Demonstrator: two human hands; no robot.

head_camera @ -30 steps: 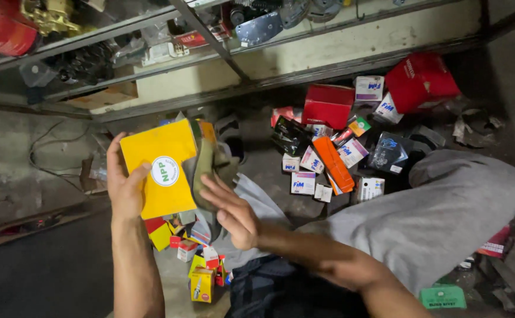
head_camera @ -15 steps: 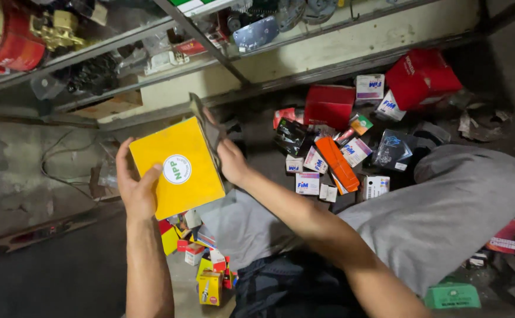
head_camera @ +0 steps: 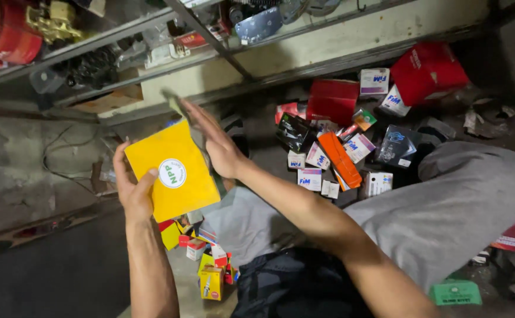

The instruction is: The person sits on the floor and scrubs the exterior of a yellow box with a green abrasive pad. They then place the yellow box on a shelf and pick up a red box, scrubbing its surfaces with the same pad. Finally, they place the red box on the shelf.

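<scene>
Left hand grips yellow box at frame centre-left; right hand, fingers flat, holds nothing, presses its flap. Keep box steady w/ thumb.

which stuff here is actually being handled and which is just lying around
In hand:
- flat yellow cardboard box with a round white and green sticker, gripped by the left hand
- right hand, flat against the box's far side

Lying about:
- orange oblong box
- red cartons
- small white boxes
- metal shelf of parts
</scene>
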